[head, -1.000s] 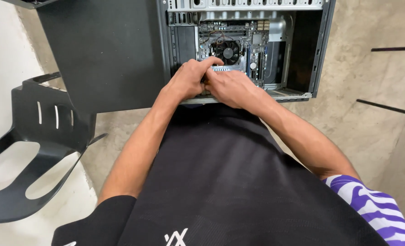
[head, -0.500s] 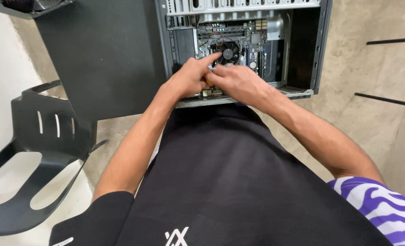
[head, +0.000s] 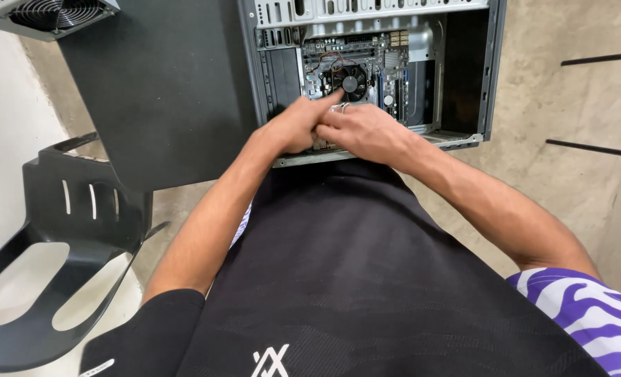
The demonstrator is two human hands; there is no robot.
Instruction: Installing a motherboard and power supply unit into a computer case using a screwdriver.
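Inside an open computer case (head: 492, 77), the left hand (head: 293, 126) points a finger at the black cooler fan (head: 353, 80) just above it, while the right hand (head: 366, 129), loosely curled, pinches thin wires (head: 339, 107) beside it.

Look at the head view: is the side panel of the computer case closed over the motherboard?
No: the computer case lies open, so the motherboard and its round black fan show, with the left hand and right hand reaching inside.

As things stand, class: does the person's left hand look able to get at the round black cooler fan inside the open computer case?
Probably yes: the left hand already points a finger at the fan, nothing between them.
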